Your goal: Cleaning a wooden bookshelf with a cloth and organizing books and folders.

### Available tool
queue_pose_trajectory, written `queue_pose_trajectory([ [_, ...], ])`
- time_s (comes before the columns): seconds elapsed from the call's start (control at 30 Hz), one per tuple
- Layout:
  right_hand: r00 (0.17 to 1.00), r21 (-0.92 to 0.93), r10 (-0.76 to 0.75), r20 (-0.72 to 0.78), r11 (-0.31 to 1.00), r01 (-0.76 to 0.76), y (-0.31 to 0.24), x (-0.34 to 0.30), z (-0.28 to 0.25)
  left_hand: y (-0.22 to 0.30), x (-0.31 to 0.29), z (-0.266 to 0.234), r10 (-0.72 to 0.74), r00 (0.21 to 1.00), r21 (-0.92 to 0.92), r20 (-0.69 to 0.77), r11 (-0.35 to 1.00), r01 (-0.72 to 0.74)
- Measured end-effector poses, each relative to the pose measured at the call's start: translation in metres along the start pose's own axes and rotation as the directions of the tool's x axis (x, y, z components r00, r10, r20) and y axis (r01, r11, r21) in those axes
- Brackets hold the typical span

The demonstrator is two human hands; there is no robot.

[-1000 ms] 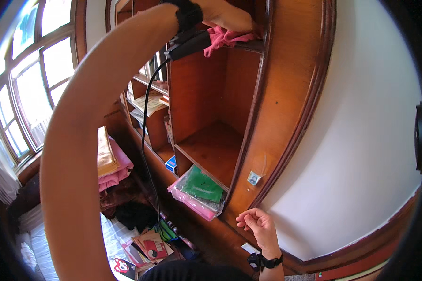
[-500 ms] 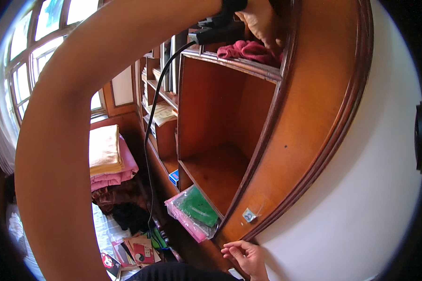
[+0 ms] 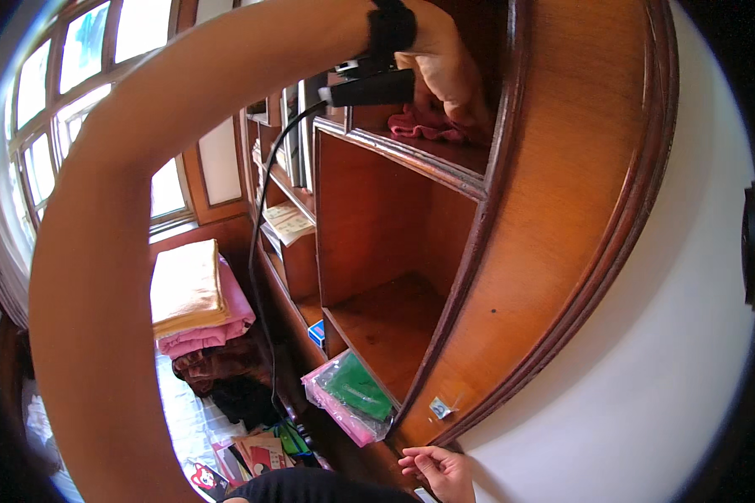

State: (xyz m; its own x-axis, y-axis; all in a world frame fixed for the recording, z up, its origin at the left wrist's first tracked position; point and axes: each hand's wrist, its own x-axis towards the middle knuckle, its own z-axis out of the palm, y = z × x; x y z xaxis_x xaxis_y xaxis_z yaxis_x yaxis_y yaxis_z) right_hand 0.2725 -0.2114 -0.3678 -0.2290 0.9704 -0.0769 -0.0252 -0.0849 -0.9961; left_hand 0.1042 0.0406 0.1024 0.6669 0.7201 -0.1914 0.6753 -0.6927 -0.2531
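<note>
My left arm reaches up over the wooden cabinet, and my left hand point(image 3: 446, 71) is inside the upper compartment. Its fingers are closed on a dark red cloth point(image 3: 419, 124), pressed to the shelf board; the fingertips are partly lost in shadow. A black band is round that wrist, and a black device point(image 3: 371, 89) with a cable hangs beside it. Low at the right, my right hand point(image 3: 445, 471) is near the cabinet's lower corner, fingers loosely stretched and nothing in them. Below the upper shelf is a bare wooden compartment point(image 3: 386, 218).
A clear bag with green and pink contents point(image 3: 356, 394) lies at the cabinet's foot. Folded blankets point(image 3: 189, 289) are stacked at the left, with books point(image 3: 256, 453) on the bed below. Papers point(image 3: 287, 222) rest on side shelves. A white wall point(image 3: 579, 402) borders the right.
My left hand has shifted on the upper shelf with the red cloth, and less of the cloth shows now. The view has tilted slightly. My right hand stays in nearly the same place.
</note>
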Motion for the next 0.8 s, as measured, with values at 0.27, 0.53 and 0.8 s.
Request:
queue_pose_trajectory([
  [0.27,1.0,-0.014,-0.025,0.008,1.0,0.026,-0.012,-0.004,0.007,-0.013,0.075,-0.004,-0.149,0.978,0.092,-0.146,0.982,0.163],
  [0.53,0.998,-0.021,0.023,-0.056,0.999,-0.025,-0.02,-0.001,0.015,-0.006,0.072,-0.01,-0.105,0.989,0.046,-0.104,0.993,0.11],
  [0.8,0.996,0.005,0.016,-0.09,1.0,-0.015,-0.012,0.004,0.017,0.009,0.052,-0.005,-0.169,0.973,0.175,-0.159,0.965,0.197],
])
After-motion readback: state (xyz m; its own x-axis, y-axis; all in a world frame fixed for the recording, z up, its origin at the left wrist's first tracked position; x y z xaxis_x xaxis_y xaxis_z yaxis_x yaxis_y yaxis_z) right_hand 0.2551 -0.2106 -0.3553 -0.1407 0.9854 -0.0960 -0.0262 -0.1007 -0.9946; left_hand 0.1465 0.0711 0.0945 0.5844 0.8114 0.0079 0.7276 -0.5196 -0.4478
